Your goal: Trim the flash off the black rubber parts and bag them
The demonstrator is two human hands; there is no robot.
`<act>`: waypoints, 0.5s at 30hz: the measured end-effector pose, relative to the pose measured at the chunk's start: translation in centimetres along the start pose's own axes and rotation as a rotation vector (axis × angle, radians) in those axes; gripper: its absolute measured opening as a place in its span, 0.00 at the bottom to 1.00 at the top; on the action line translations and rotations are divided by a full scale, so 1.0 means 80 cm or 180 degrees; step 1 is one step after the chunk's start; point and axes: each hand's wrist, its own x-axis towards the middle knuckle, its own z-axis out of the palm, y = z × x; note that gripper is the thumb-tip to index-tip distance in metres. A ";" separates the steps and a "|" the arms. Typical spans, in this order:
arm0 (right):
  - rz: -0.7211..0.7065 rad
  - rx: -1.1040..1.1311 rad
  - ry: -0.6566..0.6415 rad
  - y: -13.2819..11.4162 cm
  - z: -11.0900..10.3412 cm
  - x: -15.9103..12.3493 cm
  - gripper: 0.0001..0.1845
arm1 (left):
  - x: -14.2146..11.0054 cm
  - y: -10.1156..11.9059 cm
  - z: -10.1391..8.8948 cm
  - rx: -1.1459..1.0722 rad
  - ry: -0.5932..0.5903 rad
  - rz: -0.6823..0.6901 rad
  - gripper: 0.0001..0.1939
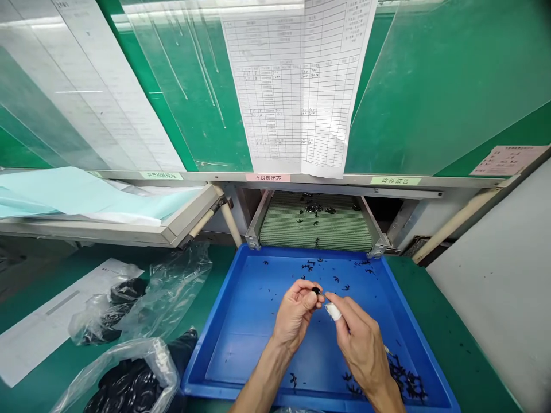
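Observation:
My left hand [298, 312] pinches a small black round plastic part [316, 291] between thumb and fingertips, above the blue tray [228, 321]. Close to its right is my right hand [357, 330], with its index fingertip at the part's edge and its fingers drawn together. White wrapping covers the tip of the right thumb. Anything held between the right fingers is too hidden to make out. Small black branched scraps [407, 378] lie in a pile at the tray's right front, and others are scattered towards its back.
Behind the tray, a green conveyor belt [284, 229] carries black round parts and scraps. At front left stands an open plastic bag [159, 367] full of black parts. A tilted shelf [172, 232] with papers overhangs the left side. A green board [430, 103] rises behind.

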 end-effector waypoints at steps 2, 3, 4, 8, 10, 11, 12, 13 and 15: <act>-0.0047 -0.0102 -0.0009 -0.002 -0.001 -0.002 0.19 | -0.003 -0.001 0.001 -0.0029 -0.0042 0.0049 0.11; -0.0075 -0.0148 -0.0024 -0.003 -0.001 -0.003 0.19 | -0.005 -0.001 0.001 -0.0033 -0.0041 0.0071 0.11; -0.0111 -0.0193 -0.0038 -0.003 -0.001 -0.004 0.19 | -0.007 -0.002 0.000 -0.0027 -0.0026 0.0086 0.11; -0.0288 -0.0324 -0.0067 -0.008 -0.001 -0.004 0.19 | -0.013 -0.003 -0.002 0.0055 0.0105 0.0115 0.13; -0.0378 -0.0358 -0.0056 -0.011 0.001 -0.004 0.18 | -0.015 -0.002 -0.002 0.0122 0.0145 0.0148 0.14; -0.0410 -0.0373 -0.0047 -0.012 0.001 -0.003 0.18 | -0.017 -0.001 -0.002 0.0141 0.0160 0.0172 0.13; -0.0439 -0.0378 -0.0037 -0.014 0.002 -0.003 0.18 | -0.018 0.000 -0.002 0.0145 0.0174 0.0199 0.12; -0.0462 -0.0372 -0.0027 -0.015 0.003 -0.003 0.18 | -0.019 0.001 -0.002 0.0130 0.0190 0.0229 0.12; -0.0492 -0.0344 -0.0024 -0.019 0.003 -0.003 0.18 | -0.020 0.002 -0.003 0.0083 0.0216 0.0274 0.11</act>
